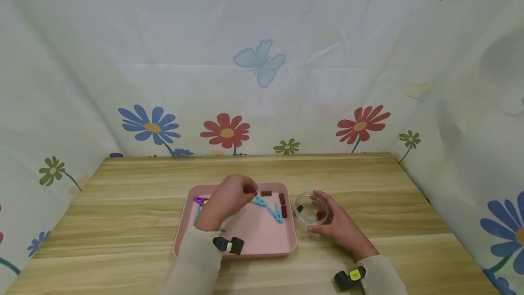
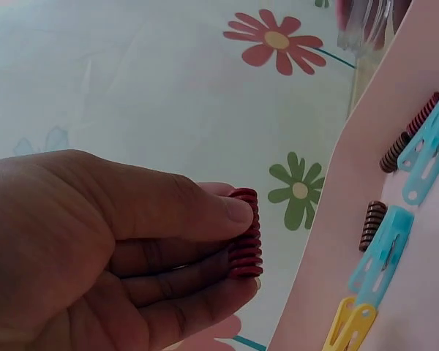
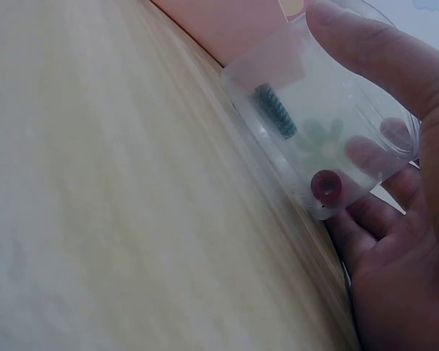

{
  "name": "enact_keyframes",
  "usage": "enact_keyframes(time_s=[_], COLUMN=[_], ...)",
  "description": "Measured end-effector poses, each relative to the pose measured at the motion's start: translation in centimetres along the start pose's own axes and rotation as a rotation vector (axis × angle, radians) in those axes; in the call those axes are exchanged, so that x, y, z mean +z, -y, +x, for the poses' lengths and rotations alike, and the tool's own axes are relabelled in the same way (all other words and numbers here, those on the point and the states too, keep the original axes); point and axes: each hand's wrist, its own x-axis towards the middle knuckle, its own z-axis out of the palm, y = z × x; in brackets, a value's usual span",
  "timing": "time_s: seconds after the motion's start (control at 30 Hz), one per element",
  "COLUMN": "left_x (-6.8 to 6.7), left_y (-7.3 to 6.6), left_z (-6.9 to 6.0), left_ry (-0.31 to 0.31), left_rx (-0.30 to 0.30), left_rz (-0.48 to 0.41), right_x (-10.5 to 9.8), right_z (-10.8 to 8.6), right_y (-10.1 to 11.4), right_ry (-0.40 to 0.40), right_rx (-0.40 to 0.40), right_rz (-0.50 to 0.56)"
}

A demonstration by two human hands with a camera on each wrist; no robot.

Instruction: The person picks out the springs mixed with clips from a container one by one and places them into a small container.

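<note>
Figure: a wood-grained table is supporting a shallow, smooth pink tray with rounded corners. Above the tray, the left hand is pinching a ridged red spring between thumb and fingers. The right hand is curling round a clear, round-walled cup, just beside the tray; its smooth wall is probably making it light but slippery. Glossy blue clothespins are lying in the tray near brown springs. Within the cup, a green spring and a second red spring are resting apart. The held spring, tightly coiled, is probably light and fairly stiff; pinching across mid-length is likely giving the surest hold.
</note>
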Motion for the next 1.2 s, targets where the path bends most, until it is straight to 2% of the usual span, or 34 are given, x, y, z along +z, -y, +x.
enact_keyframes(time_s=[0.4,0.67,0.93,1.2], left_x=[0.5,0.9,1.8,2.5], left_y=[-0.8,-1.7,-2.4,-3.2], left_z=[-0.1,-0.1,-0.2,-0.1], left_ry=[0.054,0.039,0.031,0.037], left_rx=[0.089,0.109,0.154,0.145], left_rz=[-0.126,-0.118,-0.128,-0.134], right_x=[0.1,0.0,0.1,0.0], right_z=[0.0,0.1,0.1,0.1], right_y=[0.0,-0.1,-0.2,-0.2], right_ry=[0.000,0.002,0.005,0.012], right_rx=[0.007,-0.007,-0.026,-0.049], right_rz=[0.008,-0.001,0.008,0.017])
